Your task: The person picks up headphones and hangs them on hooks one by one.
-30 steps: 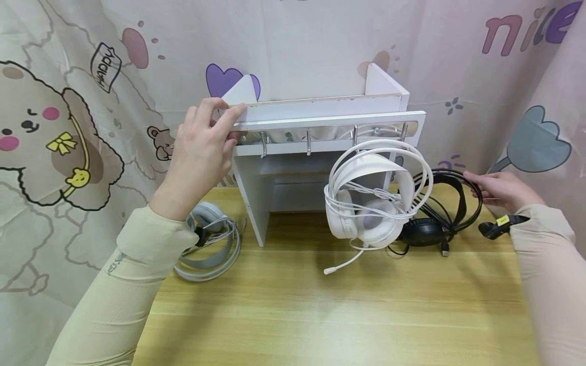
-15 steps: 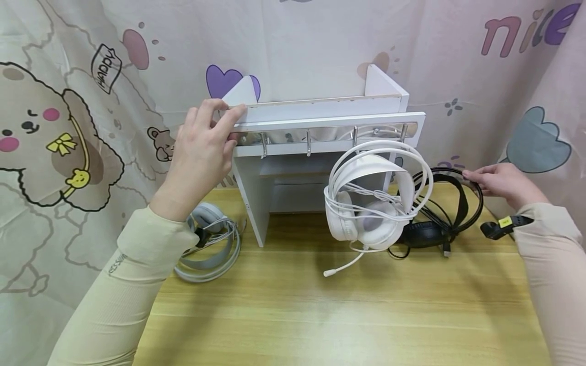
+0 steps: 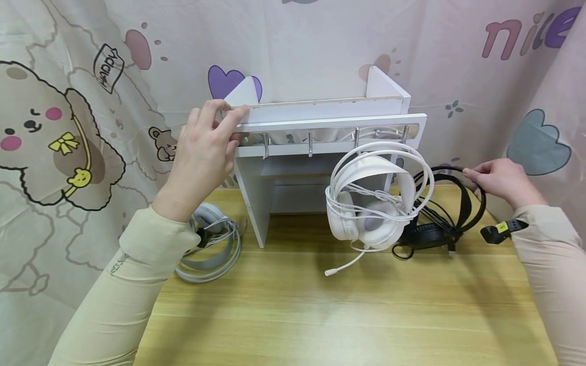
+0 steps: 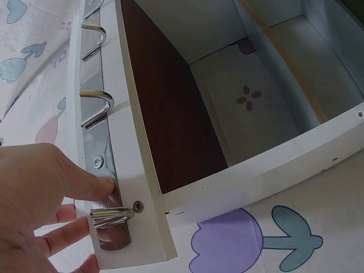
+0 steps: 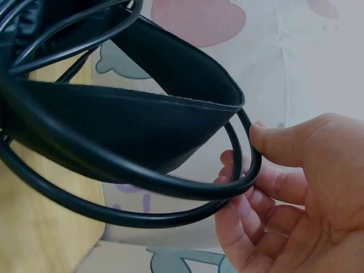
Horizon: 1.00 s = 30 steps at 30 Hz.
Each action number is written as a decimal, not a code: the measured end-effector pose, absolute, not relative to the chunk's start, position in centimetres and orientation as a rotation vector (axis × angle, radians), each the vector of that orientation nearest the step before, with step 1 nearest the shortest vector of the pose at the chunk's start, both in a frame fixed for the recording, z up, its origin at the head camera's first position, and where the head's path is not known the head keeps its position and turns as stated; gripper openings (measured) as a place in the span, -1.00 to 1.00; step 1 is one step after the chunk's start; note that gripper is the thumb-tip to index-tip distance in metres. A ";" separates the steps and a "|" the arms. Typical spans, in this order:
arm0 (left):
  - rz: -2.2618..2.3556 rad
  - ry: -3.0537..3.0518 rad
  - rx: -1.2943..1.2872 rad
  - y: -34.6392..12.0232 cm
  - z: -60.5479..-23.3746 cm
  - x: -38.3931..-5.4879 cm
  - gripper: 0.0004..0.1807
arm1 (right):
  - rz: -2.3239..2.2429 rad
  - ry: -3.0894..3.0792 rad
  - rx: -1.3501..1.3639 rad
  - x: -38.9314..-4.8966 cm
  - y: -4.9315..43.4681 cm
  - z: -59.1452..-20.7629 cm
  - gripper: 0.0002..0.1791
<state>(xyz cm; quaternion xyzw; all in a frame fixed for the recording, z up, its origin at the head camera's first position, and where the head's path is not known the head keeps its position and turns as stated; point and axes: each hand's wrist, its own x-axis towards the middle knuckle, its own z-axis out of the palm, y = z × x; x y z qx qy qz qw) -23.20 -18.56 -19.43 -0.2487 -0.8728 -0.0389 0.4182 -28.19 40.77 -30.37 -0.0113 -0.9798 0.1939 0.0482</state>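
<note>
My left hand (image 3: 203, 142) grips the left end of the white hook board (image 3: 329, 122) on the small shelf; in the left wrist view its thumb presses the metal hook strip (image 4: 98, 142) beside the end hook. My right hand (image 3: 503, 180) pinches the headband tubes of the black headphones (image 3: 462, 203) between thumb and fingers, at the table's right. White headphones (image 3: 348, 223) with a wrapped cable and a boom microphone hang from the hook rail's right side, partly covering the black pair. Grey-white headphones (image 3: 210, 218) lie left of the shelf, partly hidden by my left forearm.
The white shelf (image 3: 252, 198) stands on the wooden table (image 3: 320, 315), with open compartments under the hook board. Several metal hooks (image 3: 310, 142) line the board. A printed curtain (image 3: 311, 46) closes in the back and both sides. A black wrist strap device (image 3: 501, 231) sits by the right cuff.
My right hand has risen slightly, and the black headphones' headband has shifted a little to the right with it. The left hand keeps its hold on the board.
</note>
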 end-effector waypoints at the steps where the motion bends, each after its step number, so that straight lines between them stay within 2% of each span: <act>1: -0.098 -2.188 -0.624 -18.6 -19.4 -23.2 -0.40 | 0.584 -2.988 -0.045 -28.2 40.8 -30.4 -0.18; 30: -0.090 -2.192 -0.617 -18.5 -19.4 -23.2 -0.42 | 0.464 -2.959 -0.041 -25.9 42.8 -29.8 -0.27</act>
